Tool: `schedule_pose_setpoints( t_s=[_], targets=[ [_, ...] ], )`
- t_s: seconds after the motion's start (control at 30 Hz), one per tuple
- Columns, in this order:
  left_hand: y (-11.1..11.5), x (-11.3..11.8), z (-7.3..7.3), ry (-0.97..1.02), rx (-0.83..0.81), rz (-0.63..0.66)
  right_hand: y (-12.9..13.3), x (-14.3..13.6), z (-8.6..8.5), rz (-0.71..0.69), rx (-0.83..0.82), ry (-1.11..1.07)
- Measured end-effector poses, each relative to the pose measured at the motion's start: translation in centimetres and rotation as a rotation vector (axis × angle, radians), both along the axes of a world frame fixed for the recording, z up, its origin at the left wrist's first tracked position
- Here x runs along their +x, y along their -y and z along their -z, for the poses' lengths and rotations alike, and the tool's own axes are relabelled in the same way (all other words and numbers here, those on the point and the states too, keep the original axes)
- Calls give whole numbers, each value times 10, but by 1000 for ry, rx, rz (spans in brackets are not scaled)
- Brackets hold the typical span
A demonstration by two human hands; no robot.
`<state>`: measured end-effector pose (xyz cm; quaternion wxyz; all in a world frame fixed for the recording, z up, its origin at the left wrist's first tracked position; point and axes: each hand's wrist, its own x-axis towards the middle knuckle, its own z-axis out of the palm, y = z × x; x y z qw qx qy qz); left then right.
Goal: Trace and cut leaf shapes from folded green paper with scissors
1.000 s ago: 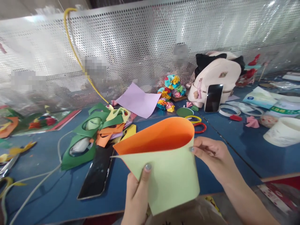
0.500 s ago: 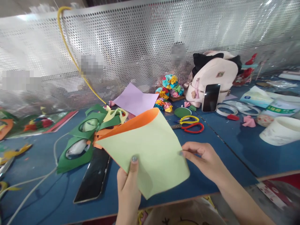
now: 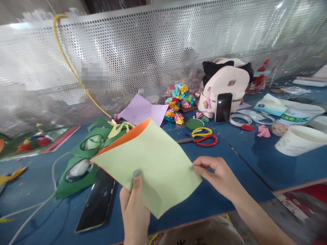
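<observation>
Light green paper [image 3: 155, 163] is held up above the table, with an orange sheet [image 3: 127, 136] behind it. At the top the two sheets bow apart. My left hand [image 3: 135, 204] grips the lower left edge, thumb on the green face and the other fingers hidden behind. My right hand [image 3: 217, 175] pinches the right edge between thumb and forefinger. Scissors [image 3: 201, 137] with one yellow and one red handle lie just beyond the papers. Left of the papers, a dark phone [image 3: 98, 200] rests on the table, near green cut-out paper [image 3: 76, 183].
A purple sheet [image 3: 143, 110] and paper flower balls [image 3: 180, 100] stand by the perforated metal panel [image 3: 143, 51]. Farther right are a pale backpack [image 3: 226, 78], an upright phone [image 3: 223, 107], tape rolls [image 3: 240, 120] and a paper cup [image 3: 293, 141]. A white cable [image 3: 33, 212] crosses the left side.
The view has shifted slightly, so most things sit a little farther left. Both hands keep hold of the papers, and the gap at the top between the sheets looks narrower.
</observation>
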<state>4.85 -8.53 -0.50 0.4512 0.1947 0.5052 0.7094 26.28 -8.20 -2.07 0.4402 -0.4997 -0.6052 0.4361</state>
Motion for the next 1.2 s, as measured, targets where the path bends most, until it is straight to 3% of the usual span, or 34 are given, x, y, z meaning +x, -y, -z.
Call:
schedule_pose_setpoints(
  t_s=[0.3, 0.37, 0.53, 0.6, 0.77, 0.97, 1.07, 1.2],
  targets=[
    [0, -6, 6, 4, -30, -145, 2, -3, 1, 28, 21, 30],
    [3, -7, 6, -12, -26, -94, 3, -3, -1, 10, 38, 35],
    [12, -11, 8, -59, -170, 304, 2, -5, -18, -32, 81, -41],
    [16, -11, 11, -118, -179, 376, 1, -5, -24, -2, 109, -42],
    [19, -9, 14, -253, -128, 344, -1, -4, -24, 65, 138, -111],
    [20, -1, 17, -218, -145, 410, -1, 3, -24, 84, 110, -184],
    [24, 1, 21, -214, -158, 379, -2, 3, -27, 178, 177, -124],
    [28, 1, 24, -246, -168, 383, -4, 3, -27, 184, 144, -205]
  ],
)
